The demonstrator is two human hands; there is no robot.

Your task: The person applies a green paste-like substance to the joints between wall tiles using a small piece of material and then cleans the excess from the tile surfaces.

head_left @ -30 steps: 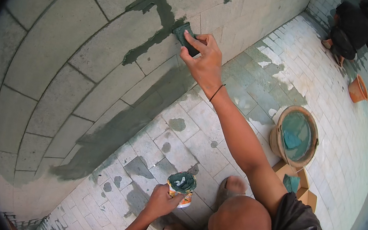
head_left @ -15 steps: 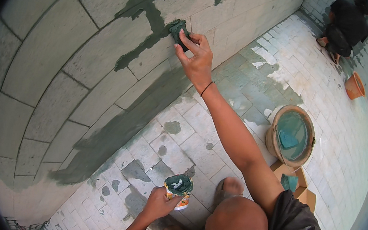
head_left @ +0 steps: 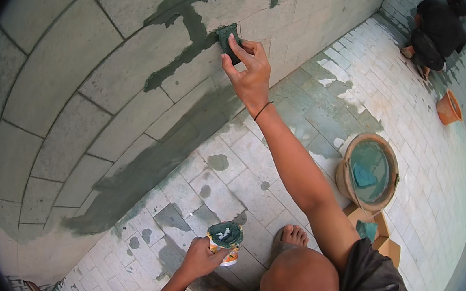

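Pinched between the fingers of my right hand (head_left: 249, 72) is a dark rectangular grout spreader (head_left: 230, 39), its far edge against the tiled wall (head_left: 138, 64). Dark green grout (head_left: 182, 58) is smeared over the joints just left of the spreader and above it. Lower down, my left hand (head_left: 201, 258) is wrapped round a small white and orange cup (head_left: 229, 258), tilted slightly, with thick green grout inside and on its rim. Both hands are closed on what they hold.
A round bucket (head_left: 342, 173) of greenish water with a teal cloth stands to the right, beside an open cardboard box (head_left: 389, 246). Farther off are an orange bucket (head_left: 450, 108) and a crouching co-worker (head_left: 438, 34). My bent knee (head_left: 300, 287) is below; grout stains the floor (head_left: 256, 148).
The spreader has shifted slightly up along the wall, and the thick grout at its edge looks thinner. My foot, blurred before, now shows its toes clearly. The cup has hardly moved.
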